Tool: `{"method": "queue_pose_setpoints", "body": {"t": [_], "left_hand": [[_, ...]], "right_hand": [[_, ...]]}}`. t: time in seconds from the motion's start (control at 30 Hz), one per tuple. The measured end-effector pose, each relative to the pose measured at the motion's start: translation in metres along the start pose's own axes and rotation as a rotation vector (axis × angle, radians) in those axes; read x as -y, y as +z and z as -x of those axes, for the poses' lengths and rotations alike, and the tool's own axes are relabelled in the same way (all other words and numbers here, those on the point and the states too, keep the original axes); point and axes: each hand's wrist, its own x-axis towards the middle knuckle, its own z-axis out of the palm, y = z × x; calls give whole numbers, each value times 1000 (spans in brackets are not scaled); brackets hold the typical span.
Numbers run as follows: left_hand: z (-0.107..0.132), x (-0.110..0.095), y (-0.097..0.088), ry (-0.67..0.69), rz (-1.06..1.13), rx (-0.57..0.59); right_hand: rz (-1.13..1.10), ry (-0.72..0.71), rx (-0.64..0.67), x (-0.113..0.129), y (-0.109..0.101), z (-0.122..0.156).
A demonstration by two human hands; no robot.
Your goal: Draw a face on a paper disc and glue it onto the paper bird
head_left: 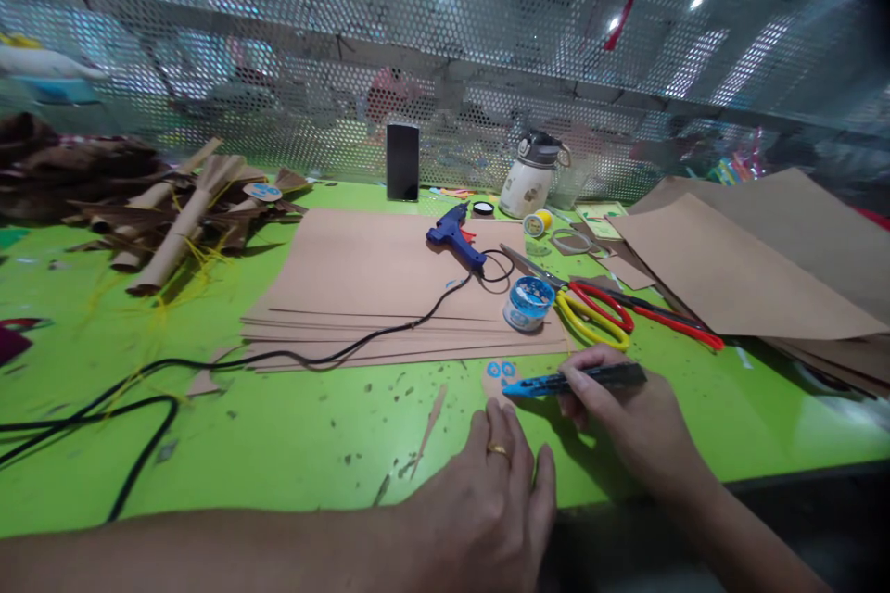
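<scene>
Right-hand fingers (pixel 593 391) are closely gripping a blue-tipped pen (pixel 539 385); left-hand fingers (pixel 515 445), extended, are touching a paper cutout (pixel 492 385) at their tips; beyond both, a jar (pixel 532 295) is bearing an unreadable label (pixel 523 319).

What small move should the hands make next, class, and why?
Probably a short stroke just below the blue rings: the right hand grips the blue-tipped tool like a pen, its tip is at the small paper piece, and the left hand seems to steady that piece's near edge.
</scene>
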Motion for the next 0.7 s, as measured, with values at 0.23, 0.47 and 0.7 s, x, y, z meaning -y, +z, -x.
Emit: {"method": "queue_pose_setpoints", "body": {"t": [0.23,0.47,0.7], "left_hand": [[0,-1,0,-13,15,5],[-1,0,0,-11,13,-5],[0,0,1,-3,22,-10]], "right_hand": [[18,20,-3,1,0,1],[16,0,6,1,0,1],[18,-1,-3,2,0,0]]}}
